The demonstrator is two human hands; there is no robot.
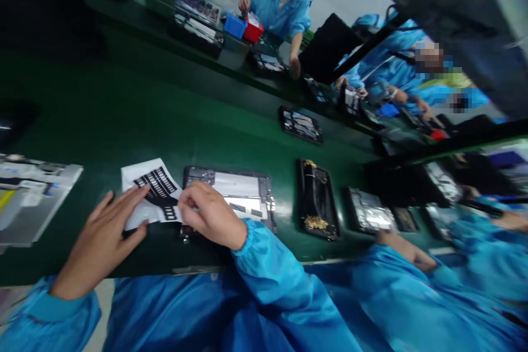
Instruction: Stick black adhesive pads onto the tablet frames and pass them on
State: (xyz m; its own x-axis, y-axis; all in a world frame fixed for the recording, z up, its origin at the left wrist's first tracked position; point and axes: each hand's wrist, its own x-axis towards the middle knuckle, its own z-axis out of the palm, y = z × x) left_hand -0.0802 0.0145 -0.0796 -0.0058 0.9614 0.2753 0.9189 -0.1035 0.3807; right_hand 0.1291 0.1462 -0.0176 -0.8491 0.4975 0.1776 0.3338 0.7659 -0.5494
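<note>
My left hand [105, 228] lies flat with fingers stretched out on a white sheet [142, 173] that carries black flex-shaped stickers [159, 187]. My right hand [210, 212] is curled in a pinch at the sheet's right edge, on the black sticker strip. Under and behind that hand lies an opened phone body [243, 190] with a pale inner plate, flat on the green belt [165, 121]. What exactly the fingertips pinch is partly hidden.
More opened phones [317, 203] [301, 124] lie along the belt to the right. A grey tray [33, 198] sits at the left. A neighbour's sleeve and hand [406, 250] reach in at the right. Other workers in blue coats sit across, with blue [235, 26] and red bins [253, 30].
</note>
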